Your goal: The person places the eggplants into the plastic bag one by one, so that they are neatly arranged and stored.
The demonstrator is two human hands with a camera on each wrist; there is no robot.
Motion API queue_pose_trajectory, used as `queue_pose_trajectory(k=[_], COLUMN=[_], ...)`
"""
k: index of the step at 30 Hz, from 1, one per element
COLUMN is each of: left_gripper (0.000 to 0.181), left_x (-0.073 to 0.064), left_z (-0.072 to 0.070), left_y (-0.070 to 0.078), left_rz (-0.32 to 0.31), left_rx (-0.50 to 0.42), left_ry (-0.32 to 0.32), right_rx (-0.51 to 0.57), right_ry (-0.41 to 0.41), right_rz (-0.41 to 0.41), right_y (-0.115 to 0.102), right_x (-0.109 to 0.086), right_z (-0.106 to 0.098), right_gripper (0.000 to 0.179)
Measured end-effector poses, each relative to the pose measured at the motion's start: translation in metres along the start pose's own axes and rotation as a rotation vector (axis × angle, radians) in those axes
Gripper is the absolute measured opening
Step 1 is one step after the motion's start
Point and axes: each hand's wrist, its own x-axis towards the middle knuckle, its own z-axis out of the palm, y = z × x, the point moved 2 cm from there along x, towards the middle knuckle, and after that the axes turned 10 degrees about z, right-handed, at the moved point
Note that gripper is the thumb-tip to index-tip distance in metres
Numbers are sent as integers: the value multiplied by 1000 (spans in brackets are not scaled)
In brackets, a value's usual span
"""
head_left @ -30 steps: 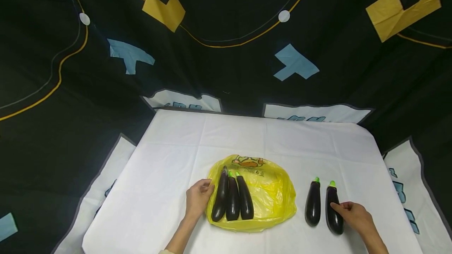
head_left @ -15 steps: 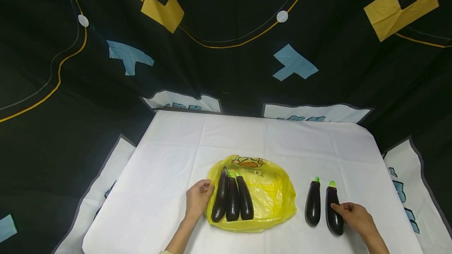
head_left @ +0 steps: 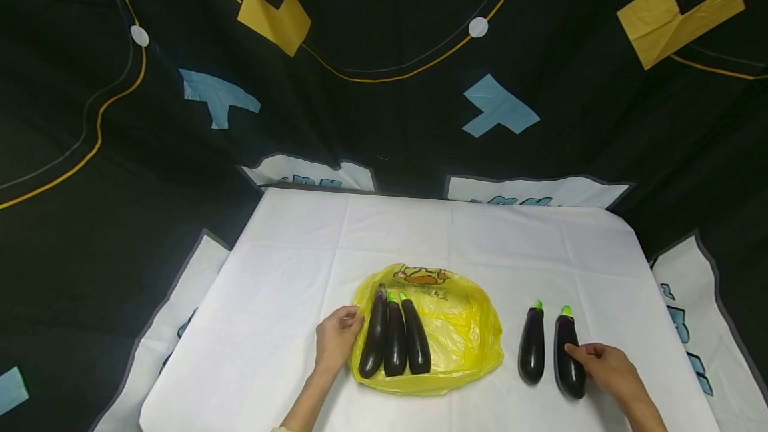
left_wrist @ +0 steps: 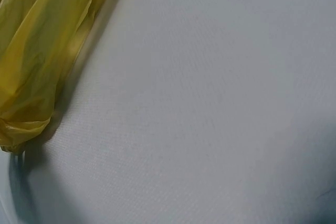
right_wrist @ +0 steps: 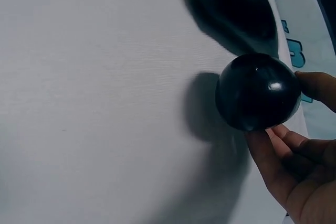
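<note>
Black and glossy, one eggplant lies near the desk's near-right corner, pinched between the thumb and fingers of the right hand; whether it is lifted at all, I cannot tell. Left of the desk's middle, the left hand appears to pinch the left rim of a yellow bag, though its fingertips are partly hidden. Within the bag's outline, along its left side, three eggplants lie side by side, stems toward the desk's far edge. A fifth eggplant lies untouched just left of the gripped one. With three at the bag and two apart from it, the work looks part-way through.

White cloth shows between bag and fifth eggplant, probably room enough for a sideways move; the bag's right half has no eggplant on it. Farther off, a deep stretch of cloth runs to the desk's far edge, with the dark curtain behind. Both side edges stand well apart from the bag.
</note>
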Motion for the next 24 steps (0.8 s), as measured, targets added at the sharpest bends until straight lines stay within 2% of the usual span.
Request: queue_pose_trajectory(k=[11,24], left_gripper=[12,13], left_x=[0,-1], left_z=[-1,-1], left_y=[-1,-1], left_rz=[-1,0], left_rx=[5,1], left_ry=[-10,-7], right_rx=[87,118], right_ry=[-22,-58], right_rz=[-11,-86], right_y=[-13,-42], right_x=[-10,-30], right_z=[-12,-12], right_gripper=[101,91])
